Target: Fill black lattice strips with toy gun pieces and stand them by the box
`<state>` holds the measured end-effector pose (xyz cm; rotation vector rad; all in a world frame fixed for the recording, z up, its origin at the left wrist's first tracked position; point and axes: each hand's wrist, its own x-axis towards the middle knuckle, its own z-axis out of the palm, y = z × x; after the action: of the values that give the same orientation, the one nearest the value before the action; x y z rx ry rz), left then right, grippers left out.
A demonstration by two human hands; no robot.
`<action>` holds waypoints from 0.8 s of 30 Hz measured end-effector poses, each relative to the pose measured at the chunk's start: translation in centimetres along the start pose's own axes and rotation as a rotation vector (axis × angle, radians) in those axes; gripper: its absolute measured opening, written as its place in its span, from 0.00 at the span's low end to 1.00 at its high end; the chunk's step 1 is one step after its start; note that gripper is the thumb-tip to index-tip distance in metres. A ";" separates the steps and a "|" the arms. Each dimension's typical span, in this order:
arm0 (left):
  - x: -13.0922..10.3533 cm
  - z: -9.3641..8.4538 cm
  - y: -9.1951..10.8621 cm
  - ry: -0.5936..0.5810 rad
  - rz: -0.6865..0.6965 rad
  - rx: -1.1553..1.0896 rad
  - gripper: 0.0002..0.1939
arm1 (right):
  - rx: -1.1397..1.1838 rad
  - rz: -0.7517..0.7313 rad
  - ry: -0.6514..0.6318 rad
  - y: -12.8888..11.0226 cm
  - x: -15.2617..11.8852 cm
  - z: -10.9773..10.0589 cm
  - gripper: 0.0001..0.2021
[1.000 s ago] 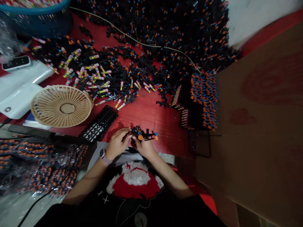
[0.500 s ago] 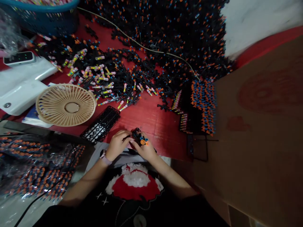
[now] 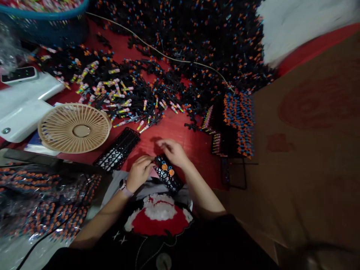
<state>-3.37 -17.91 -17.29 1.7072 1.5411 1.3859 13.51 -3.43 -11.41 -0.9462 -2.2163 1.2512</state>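
My left hand (image 3: 139,173), with a watch on its wrist, has its fingers closed at the upper left end of a black plastic rack (image 3: 174,184) full of holes. The rack lies slantwise over my lap at the table's edge. Small black toy pieces with orange round ends (image 3: 164,167) and blue tips stand in its upper part. Just above and to the right of them is my right hand (image 3: 174,152), off the rack, its fingers stretched out to the left and slightly blurred, with nothing visible in them.
A second black rack (image 3: 118,150) lies left of my hands, beside a beige slatted basket (image 3: 74,129). Loose black pieces with candy-coloured tubes (image 3: 118,88) spread beyond, before a large dark heap (image 3: 180,33). Filled racks (image 3: 239,123) stand right, against a cardboard box (image 3: 298,161).
My right hand has lifted off the rack and moved up, its fingers opening out and uncovering the rack's holes. My left hand has stayed at the rack's end. The view has shifted slightly.
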 end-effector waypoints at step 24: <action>0.4 1.2 -0.2 0.073 -0.159 0.284 0.12 | 0.384 0.214 0.412 -0.4 -9.4 6.0 0.11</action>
<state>-2.49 -17.19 -17.84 1.6621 1.9468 1.2075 15.85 -13.91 -14.42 -1.1758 -1.5258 1.3641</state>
